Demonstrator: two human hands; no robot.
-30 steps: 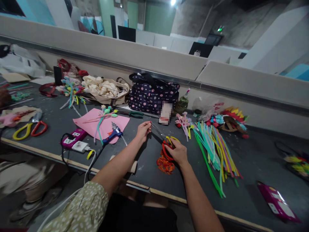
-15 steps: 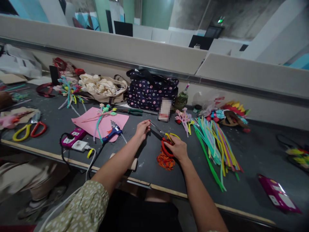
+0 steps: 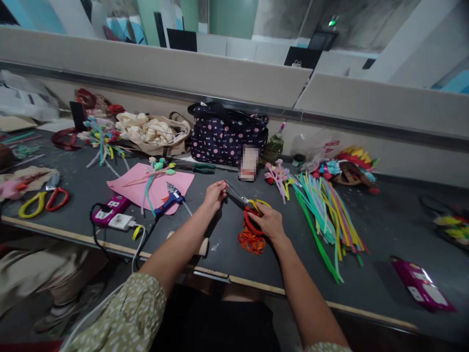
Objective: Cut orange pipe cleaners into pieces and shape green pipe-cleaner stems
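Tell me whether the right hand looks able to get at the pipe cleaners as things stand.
Probably yes: the pipe cleaners lie to the right hand's right, with nothing visible standing between. Its grip on the scissors seems the main hindrance.

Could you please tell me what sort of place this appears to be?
Probably a craft workroom, given the colourful pipe cleaners and blue glue gun on the table, and the scissors in the right hand.
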